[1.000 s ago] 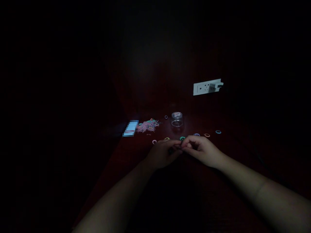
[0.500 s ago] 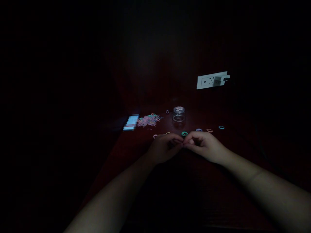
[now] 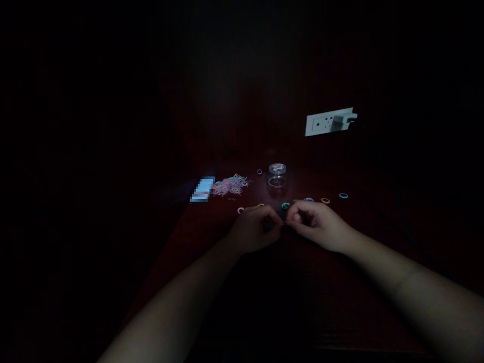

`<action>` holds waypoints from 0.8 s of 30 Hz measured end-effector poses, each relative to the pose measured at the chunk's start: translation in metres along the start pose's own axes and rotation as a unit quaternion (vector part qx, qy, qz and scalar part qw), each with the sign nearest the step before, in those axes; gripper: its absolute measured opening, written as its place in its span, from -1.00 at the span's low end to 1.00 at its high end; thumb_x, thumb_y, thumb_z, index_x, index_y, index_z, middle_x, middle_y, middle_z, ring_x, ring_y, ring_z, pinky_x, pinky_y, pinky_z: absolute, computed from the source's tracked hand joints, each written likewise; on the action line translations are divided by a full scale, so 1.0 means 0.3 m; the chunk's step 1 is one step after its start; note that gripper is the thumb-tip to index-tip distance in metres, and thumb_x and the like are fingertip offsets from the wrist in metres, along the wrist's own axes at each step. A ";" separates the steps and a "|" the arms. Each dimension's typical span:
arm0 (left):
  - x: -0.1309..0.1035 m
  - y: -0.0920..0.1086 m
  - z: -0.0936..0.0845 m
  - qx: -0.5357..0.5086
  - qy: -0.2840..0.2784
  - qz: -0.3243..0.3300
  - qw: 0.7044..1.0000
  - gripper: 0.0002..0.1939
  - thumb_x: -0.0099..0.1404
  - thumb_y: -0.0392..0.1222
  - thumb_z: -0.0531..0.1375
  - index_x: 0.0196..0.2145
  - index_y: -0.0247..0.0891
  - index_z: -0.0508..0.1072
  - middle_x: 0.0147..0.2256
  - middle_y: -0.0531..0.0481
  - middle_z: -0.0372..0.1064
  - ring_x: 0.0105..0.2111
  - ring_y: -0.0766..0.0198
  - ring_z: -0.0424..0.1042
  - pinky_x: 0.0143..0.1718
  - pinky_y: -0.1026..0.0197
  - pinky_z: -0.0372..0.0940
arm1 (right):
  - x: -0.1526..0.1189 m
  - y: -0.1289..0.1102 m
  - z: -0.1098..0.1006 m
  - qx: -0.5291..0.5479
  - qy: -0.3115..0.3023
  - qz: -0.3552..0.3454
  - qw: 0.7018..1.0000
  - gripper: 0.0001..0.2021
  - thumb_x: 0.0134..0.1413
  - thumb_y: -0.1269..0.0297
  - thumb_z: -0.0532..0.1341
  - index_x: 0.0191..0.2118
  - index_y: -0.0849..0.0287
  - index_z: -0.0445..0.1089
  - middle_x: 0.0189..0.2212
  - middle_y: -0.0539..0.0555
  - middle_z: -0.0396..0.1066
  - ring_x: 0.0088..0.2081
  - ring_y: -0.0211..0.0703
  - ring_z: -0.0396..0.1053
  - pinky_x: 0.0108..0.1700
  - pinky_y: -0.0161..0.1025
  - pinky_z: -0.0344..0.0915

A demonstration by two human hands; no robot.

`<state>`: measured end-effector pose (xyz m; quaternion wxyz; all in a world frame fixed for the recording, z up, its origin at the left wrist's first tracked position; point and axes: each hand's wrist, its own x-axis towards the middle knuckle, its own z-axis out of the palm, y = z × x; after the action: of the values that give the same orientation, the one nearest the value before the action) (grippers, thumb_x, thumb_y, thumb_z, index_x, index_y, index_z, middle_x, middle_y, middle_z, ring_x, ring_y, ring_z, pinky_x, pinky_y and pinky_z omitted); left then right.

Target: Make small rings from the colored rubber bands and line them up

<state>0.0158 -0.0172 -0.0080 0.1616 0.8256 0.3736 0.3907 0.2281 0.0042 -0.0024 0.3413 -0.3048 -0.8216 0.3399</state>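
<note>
Thumb and fingers of my left hand [image 3: 252,231] are pinched together over the dark table. Opposite it, a small gap away, my right hand [image 3: 323,227] makes a similar pinch. Whatever lies between the fingertips is too small and dark to make out. Just beyond the hands runs a row of small elastic bands: a pink band [image 3: 241,210], a yellow band [image 3: 260,205], partly hidden by my left hand, green bands [image 3: 285,205], a purple band [image 3: 309,199], partly behind my right hand, an orange band [image 3: 325,200] and a blue band [image 3: 343,195].
A heap of mixed coloured bands [image 3: 230,185] lies at the back left, beside a lit, pixelated screen [image 3: 203,189]. Behind the row stands a clear lidded jar [image 3: 277,179], with a single band [image 3: 259,172] near it. A socket plate [image 3: 317,126] with a plug is on the wall.
The fingertips of my two hands, touching before, have drawn slightly apart, with the left moving a little leftward. The whole view has shifted slightly.
</note>
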 end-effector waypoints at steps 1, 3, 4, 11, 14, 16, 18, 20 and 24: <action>0.001 0.000 0.000 -0.004 0.005 0.005 1.000 -0.95 0.13 -0.32 0.25 -0.38 -0.25 0.46 -0.35 0.00 0.53 -0.39 0.31 0.47 -0.36 0.26 0.34 | 0.000 0.000 0.001 -0.001 -0.001 0.001 1.000 -0.91 0.12 0.28 0.22 -0.34 0.18 0.36 -0.54 -0.08 0.21 -0.50 -0.28 0.14 -0.44 -0.29 0.12; 0.002 0.000 0.000 -0.018 0.010 0.012 1.000 -0.93 0.12 -0.34 0.24 -0.39 -0.24 0.44 -0.34 0.00 0.53 -0.37 0.30 0.48 -0.34 0.25 0.34 | -0.001 0.001 0.003 -0.001 -0.004 0.008 1.000 -0.90 0.14 0.27 0.22 -0.34 0.18 0.36 -0.54 -0.07 0.21 -0.49 -0.28 0.14 -0.43 -0.28 0.12; 0.002 0.000 0.001 -0.023 0.011 0.011 1.000 -0.93 0.11 -0.34 0.24 -0.40 -0.25 0.43 -0.35 0.00 0.52 -0.37 0.29 0.48 -0.35 0.25 0.34 | -0.002 0.001 0.003 -0.001 -0.007 0.011 1.000 -0.89 0.14 0.26 0.21 -0.34 0.18 0.36 -0.54 -0.07 0.20 -0.49 -0.28 0.14 -0.43 -0.28 0.12; -0.003 0.005 -0.001 -0.025 -0.003 -0.012 1.000 -0.96 0.12 -0.31 0.25 -0.41 -0.27 0.43 -0.40 0.00 0.49 -0.45 0.34 0.43 -0.43 0.30 0.31 | 0.000 0.002 0.003 -0.004 -0.011 0.011 1.000 -0.86 0.15 0.22 0.22 -0.34 0.17 0.38 -0.54 -0.06 0.22 -0.49 -0.27 0.15 -0.44 -0.28 0.14; -0.003 0.005 -0.003 -0.026 -0.004 -0.009 1.000 -0.95 0.13 -0.30 0.25 -0.41 -0.28 0.42 -0.41 0.01 0.48 -0.46 0.36 0.42 -0.43 0.31 0.30 | 0.000 -0.001 0.003 -0.005 -0.012 0.016 1.000 -0.85 0.14 0.20 0.22 -0.35 0.18 0.38 -0.56 -0.06 0.22 -0.50 -0.27 0.16 -0.45 -0.29 0.14; -0.003 0.002 -0.003 -0.023 -0.004 -0.008 1.000 -0.95 0.15 -0.29 0.25 -0.40 -0.27 0.42 -0.42 0.02 0.47 -0.47 0.37 0.43 -0.44 0.32 0.30 | -0.001 -0.003 0.002 -0.010 -0.014 0.018 1.000 -0.85 0.13 0.21 0.22 -0.35 0.18 0.38 -0.55 -0.06 0.22 -0.50 -0.27 0.16 -0.45 -0.28 0.14; -0.002 0.001 -0.004 -0.017 -0.001 -0.012 1.000 -0.95 0.17 -0.27 0.24 -0.40 -0.26 0.41 -0.44 0.04 0.46 -0.47 0.37 0.42 -0.45 0.32 0.29 | -0.002 -0.006 0.001 -0.021 -0.016 0.015 1.000 -0.85 0.13 0.21 0.22 -0.36 0.18 0.39 -0.55 -0.06 0.23 -0.50 -0.27 0.17 -0.44 -0.28 0.14; 0.000 0.003 -0.005 -0.008 0.005 -0.015 1.000 -0.94 0.18 -0.25 0.24 -0.40 -0.26 0.40 -0.44 0.04 0.46 -0.47 0.36 0.42 -0.45 0.31 0.28 | -0.001 -0.008 0.000 -0.033 -0.020 0.007 0.999 -0.84 0.13 0.21 0.23 -0.37 0.18 0.39 -0.54 -0.05 0.25 -0.49 -0.26 0.18 -0.43 -0.28 0.15; 0.005 0.015 -0.006 -0.020 0.017 0.011 1.000 -0.95 0.19 -0.28 0.23 -0.41 -0.25 0.39 -0.39 0.00 0.50 -0.42 0.33 0.44 -0.40 0.27 0.31 | 0.000 -0.013 0.001 -0.041 -0.028 -0.004 0.999 -0.84 0.15 0.23 0.21 -0.40 0.18 0.35 -0.52 -0.04 0.25 -0.48 -0.27 0.19 -0.42 -0.29 0.16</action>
<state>0.0173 -0.0193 -0.0035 0.1675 0.8196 0.3593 0.4136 0.2268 0.0019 0.0004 0.3069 -0.3058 -0.8451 0.3131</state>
